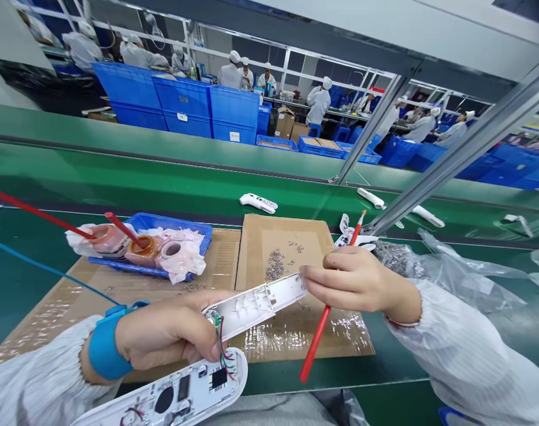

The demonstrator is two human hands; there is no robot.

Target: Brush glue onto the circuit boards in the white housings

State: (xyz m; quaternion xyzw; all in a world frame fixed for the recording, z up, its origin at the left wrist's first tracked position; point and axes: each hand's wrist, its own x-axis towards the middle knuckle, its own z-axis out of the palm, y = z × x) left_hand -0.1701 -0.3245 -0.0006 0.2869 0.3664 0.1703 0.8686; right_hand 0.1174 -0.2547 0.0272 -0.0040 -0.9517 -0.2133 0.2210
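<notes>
In the lower middle of the frame, the left hand point(180, 328) grips a white shell point(251, 305), its open inside facing up; wires point(223, 355) join it to a circuit board point(196, 397) at the bottom. The right hand point(355, 281) holds a red brush point(316, 343), fingertips at the shell's far end. Centre, screws point(276, 264) lie on cardboard point(291, 349); centre-left, a blue tray point(176, 223) holds bottles point(142, 253).
</notes>
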